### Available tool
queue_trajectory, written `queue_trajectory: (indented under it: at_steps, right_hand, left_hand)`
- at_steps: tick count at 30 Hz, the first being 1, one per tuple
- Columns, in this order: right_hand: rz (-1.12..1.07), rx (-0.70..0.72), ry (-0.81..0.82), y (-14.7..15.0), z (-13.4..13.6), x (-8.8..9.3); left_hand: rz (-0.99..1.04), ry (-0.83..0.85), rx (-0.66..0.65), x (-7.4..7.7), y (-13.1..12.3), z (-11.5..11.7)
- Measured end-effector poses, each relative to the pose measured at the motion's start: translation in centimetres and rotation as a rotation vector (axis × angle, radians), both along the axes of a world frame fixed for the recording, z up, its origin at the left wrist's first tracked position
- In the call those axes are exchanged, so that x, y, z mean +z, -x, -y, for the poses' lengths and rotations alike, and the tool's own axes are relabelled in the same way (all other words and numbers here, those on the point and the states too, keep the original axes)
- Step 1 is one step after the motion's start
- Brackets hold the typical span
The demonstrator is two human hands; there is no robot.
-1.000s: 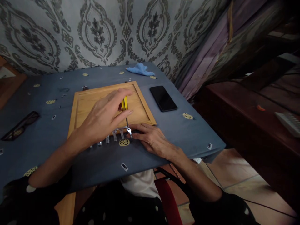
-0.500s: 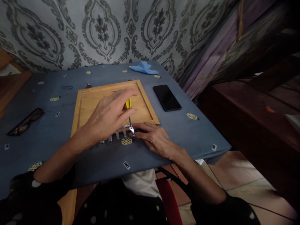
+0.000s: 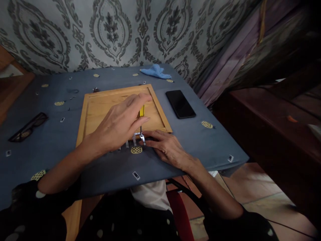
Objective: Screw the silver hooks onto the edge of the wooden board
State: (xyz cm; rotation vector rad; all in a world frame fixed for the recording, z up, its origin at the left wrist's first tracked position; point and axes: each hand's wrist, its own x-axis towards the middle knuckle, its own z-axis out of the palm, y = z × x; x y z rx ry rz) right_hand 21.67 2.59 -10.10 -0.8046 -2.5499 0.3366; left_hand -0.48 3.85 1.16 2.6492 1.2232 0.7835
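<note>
Closed around its handle, the left grip [image 3: 120,122] is wrapped on a yellow screwdriver [image 3: 142,111], held upright above a hook rack [image 3: 142,138]. The rack's end is touched by the right grip [image 3: 167,146]; whether that is closed cannot be told. Beneath the left grip, a wooden board [image 3: 100,105] is partly covered.

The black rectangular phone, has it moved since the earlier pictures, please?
No, the phone kept its place relative to the yellow pineapple print beside it; only the view shifted.
</note>
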Motion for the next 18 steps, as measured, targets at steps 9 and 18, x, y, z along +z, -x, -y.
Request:
queue_trajectory:
  at_steps: [9,18]
  right_hand:
    - [0.005,0.001,-0.009,0.13,0.22,0.49]
    - [0.005,0.005,-0.024,0.10,0.22,0.56]
  left_hand:
    - [0.017,0.011,-0.072,0.33,0.29,-0.26]
    - [0.002,0.023,-0.060,0.07,0.12,-0.20]
